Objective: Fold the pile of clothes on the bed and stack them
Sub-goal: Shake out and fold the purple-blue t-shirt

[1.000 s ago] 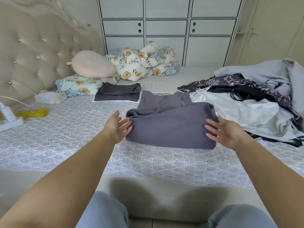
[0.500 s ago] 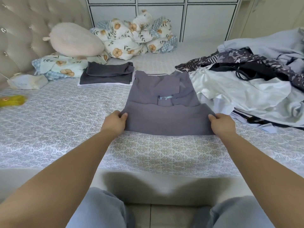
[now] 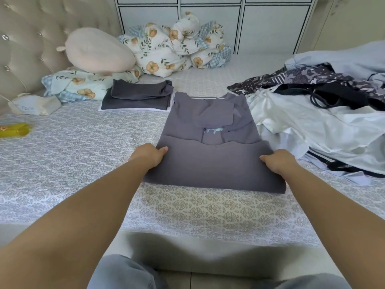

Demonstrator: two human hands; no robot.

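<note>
I am pinching the grey top's (image 3: 210, 163) folded flap in both grips, left hand (image 3: 149, 156) and right hand (image 3: 278, 161); its long axis is running straight ahead of them.

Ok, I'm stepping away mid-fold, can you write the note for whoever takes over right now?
Left hand and right hand: each has a grip on a side of the folded-up lower part of the grey-purple knit garment, lying flat on the patterned bedsheet.
Done: dark grey folded stack sits behind it, to the left.
Left: finish this fold, stack it, then work through the unfolded pile of white, black and patterned clothes on the right.
</note>
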